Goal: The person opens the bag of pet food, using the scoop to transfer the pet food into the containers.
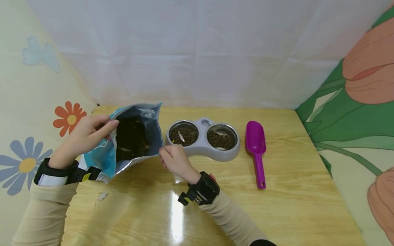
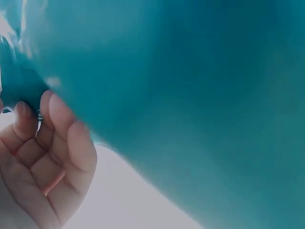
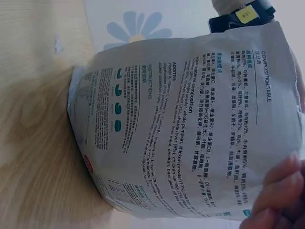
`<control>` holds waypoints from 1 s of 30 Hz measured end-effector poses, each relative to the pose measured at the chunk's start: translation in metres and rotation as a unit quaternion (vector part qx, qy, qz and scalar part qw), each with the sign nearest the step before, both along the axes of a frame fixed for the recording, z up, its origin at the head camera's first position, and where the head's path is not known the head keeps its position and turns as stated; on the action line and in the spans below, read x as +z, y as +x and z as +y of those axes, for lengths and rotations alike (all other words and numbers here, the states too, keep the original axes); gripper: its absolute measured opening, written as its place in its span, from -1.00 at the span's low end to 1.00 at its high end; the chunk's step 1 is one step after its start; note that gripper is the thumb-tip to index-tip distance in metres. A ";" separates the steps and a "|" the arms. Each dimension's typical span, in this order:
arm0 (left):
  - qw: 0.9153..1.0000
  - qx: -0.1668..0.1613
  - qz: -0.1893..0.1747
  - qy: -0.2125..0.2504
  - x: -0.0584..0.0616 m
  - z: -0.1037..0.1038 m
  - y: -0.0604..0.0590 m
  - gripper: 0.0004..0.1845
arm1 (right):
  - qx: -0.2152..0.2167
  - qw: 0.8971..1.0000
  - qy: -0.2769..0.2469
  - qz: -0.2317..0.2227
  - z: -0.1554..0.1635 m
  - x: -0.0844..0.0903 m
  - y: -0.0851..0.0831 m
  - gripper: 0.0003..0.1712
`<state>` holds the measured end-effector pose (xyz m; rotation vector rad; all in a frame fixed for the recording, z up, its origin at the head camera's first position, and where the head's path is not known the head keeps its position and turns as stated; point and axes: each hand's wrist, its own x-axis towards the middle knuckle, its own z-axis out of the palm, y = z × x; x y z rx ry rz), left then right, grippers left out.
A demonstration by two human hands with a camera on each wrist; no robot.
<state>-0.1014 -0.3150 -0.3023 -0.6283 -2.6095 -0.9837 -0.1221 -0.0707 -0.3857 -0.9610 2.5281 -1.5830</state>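
A blue and silver pet food bag [image 1: 101, 155] stands with its mouth wide, dark kibble showing inside. My left hand [image 1: 87, 133] pinches the bag's left rim between thumb and fingers; in the left wrist view its fingers curl at the teal bag wall [image 2: 157, 95]. At the bag's right corner, my right hand [image 1: 178, 160] pinches the rim. The right wrist view shows the bag's printed back [image 3: 181, 124], with right-hand fingers [image 3: 279, 188] at its edge. Right of the bag sits a grey double bowl [image 1: 201, 148], both steel bowls holding brown kibble and small dried fish.
A purple scoop [image 1: 256, 147] lies on the wooden table [image 1: 295, 205], right of the double bowl. A small white scrap [image 1: 103, 196] lies near the bag's front. White sheeting [image 1: 197, 54] hangs behind the table, and flower-patterned panels [image 1: 354, 102] flank it.
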 end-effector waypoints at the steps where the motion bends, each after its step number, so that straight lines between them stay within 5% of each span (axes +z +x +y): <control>1: 1.000 -0.001 -0.002 -0.001 0.001 0.001 0.000 -0.73 | -0.005 1.000 0.000 0.003 0.001 0.001 -0.001 -0.56; 8: 1.000 0.012 0.001 -0.003 0.006 0.005 -0.002 -0.70 | -0.012 1.000 0.004 -0.007 0.010 0.011 -0.014 -0.56; 17: 0.998 0.058 0.020 -0.015 0.014 0.002 -0.003 -0.71 | -0.008 0.997 0.027 0.071 0.024 0.041 -0.039 -0.55; 30: 0.996 0.082 0.039 0.005 0.018 -0.001 -0.001 -0.77 | 0.024 0.997 0.053 0.050 0.029 0.075 -0.052 -0.50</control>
